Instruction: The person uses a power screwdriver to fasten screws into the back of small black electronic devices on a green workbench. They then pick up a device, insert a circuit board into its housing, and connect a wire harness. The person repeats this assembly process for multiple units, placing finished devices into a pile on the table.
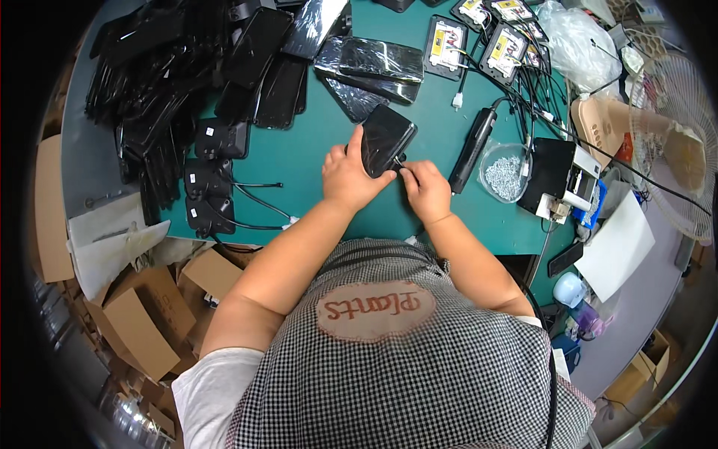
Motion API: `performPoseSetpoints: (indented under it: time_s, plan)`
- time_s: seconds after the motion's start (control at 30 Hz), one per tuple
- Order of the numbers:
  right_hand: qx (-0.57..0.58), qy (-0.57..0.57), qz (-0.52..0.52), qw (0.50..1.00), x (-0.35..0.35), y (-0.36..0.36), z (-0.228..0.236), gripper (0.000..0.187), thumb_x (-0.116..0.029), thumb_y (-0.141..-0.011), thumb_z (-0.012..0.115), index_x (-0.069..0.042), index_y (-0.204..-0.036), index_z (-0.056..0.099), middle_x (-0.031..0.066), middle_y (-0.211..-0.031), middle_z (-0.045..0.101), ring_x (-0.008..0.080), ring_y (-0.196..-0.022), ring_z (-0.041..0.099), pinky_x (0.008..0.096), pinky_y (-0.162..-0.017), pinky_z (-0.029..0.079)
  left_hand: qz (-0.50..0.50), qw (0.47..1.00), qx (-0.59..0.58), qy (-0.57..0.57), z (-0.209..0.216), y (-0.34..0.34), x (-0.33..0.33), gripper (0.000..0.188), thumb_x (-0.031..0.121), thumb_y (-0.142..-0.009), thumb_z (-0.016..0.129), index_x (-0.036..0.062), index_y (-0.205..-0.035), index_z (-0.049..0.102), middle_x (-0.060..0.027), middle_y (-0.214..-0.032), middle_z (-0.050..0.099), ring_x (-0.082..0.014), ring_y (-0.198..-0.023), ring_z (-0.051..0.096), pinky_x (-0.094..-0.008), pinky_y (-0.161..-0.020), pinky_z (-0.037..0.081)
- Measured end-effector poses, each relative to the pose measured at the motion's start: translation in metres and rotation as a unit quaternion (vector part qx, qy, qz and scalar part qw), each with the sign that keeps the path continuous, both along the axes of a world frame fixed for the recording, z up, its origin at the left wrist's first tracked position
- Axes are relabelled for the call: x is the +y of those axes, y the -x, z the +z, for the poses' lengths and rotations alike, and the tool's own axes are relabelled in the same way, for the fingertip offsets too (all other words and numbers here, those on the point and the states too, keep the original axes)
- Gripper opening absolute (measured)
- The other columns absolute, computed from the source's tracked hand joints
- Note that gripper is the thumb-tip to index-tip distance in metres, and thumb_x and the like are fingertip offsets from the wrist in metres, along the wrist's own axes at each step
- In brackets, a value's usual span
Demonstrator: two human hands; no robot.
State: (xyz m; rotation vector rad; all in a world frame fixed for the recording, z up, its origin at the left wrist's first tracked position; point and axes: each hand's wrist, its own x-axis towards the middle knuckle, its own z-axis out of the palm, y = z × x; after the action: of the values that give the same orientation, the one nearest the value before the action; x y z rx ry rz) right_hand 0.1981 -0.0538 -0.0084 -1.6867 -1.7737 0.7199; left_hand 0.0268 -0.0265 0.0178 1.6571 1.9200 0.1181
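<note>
A glossy black rectangular casing (385, 142) is tilted over the green tabletop in front of me. Wrapped round its left side and lower edge is my left hand (348, 176), thumb along the near edge. At the casing's lower right corner, my right hand (428, 188) pinches a short dark cable (399, 162) that meets the casing there. Its far end is hidden by my fingers. Just right of that hand lies a black electric screwdriver (473, 150), and past it a round clear dish of small silver screws (505, 175).
Black cases in film (161, 82) are heaped at the left. Several cabled black units (211, 179) lie nearer me. Open units with yellow-labelled boards (446, 46) sit at the back right. A black-and-white machine (561, 179) stands right, before a fan (673, 142). Cardboard boxes (149, 322) are lower left.
</note>
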Motion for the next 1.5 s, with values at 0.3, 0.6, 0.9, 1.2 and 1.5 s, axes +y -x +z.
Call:
performPoseSetpoints:
  time_s: [0.3, 0.6, 0.9, 1.2, 1.5]
  plan:
    - [-0.028, 0.359, -0.033, 0.932, 0.034, -0.009, -0.008, 0.021, -0.023, -0.079, 0.072, -0.005, -0.087, 0.067, 0.0119, -0.088, 0.068, 0.0220, -0.076, 0.067, 0.0363, -0.067, 0.051, -0.091, 0.989, -0.012, -0.115, -0.017, 0.004, -0.012, 0.106, 0.042, -0.066, 0.081, 0.0138, -0.151, 0.025, -0.0214, -0.128, 0.047, -0.0379, -0.120, 0.045, -0.0455, -0.105, 0.036]
    - [0.600, 0.238, 0.100, 0.757, 0.015, -0.022, 0.065, 0.127, -0.024, -0.068, 0.085, -0.020, -0.155, -0.007, 0.0194, -0.149, 0.031, 0.0307, -0.137, 0.034, 0.0406, -0.114, 0.029, -0.162, 0.929, -0.323, 0.082, 0.072, 0.019, -0.015, 0.108, 0.031, -0.067, 0.083, 0.0106, -0.152, 0.019, -0.0239, -0.141, 0.038, -0.0393, -0.132, 0.039, -0.0461, -0.109, 0.035]
    - [0.640, 0.204, 0.011, 0.741, 0.005, -0.006, 0.109, 0.125, -0.048, -0.063, 0.087, -0.018, -0.154, 0.008, 0.0205, -0.136, 0.046, 0.0309, -0.129, 0.046, 0.0433, -0.105, 0.043, -0.193, 0.947, -0.232, 0.111, 0.121, -0.001, -0.030, 0.129, 0.045, -0.060, 0.088, 0.0101, -0.154, 0.006, -0.0250, -0.142, 0.037, -0.0421, -0.131, 0.038, -0.0459, -0.109, 0.035]
    - [0.757, 0.278, -0.103, 0.583, 0.012, -0.018, 0.120, 0.071, -0.051, -0.090, 0.060, -0.023, -0.146, 0.028, 0.0199, -0.118, 0.056, 0.0319, -0.109, 0.060, 0.0459, -0.091, 0.054, -0.317, 0.879, -0.216, -0.284, 0.138, 0.005, -0.036, 0.073, 0.034, -0.078, 0.078, 0.0014, -0.133, 0.042, -0.0193, -0.123, 0.058, -0.0352, -0.113, 0.059, -0.0435, -0.093, 0.048]
    - [0.650, 0.321, -0.126, 0.678, 0.006, -0.003, 0.156, 0.066, -0.061, -0.097, 0.038, -0.005, -0.133, 0.042, 0.0161, -0.118, 0.058, 0.0252, -0.104, 0.062, 0.0452, -0.090, 0.053, -0.088, 0.884, -0.255, -0.383, 0.131, 0.017, -0.017, 0.054, 0.044, -0.087, 0.068, -0.0028, -0.109, 0.052, -0.0124, -0.085, 0.063, -0.0235, -0.069, 0.064, -0.0297, -0.059, 0.052]
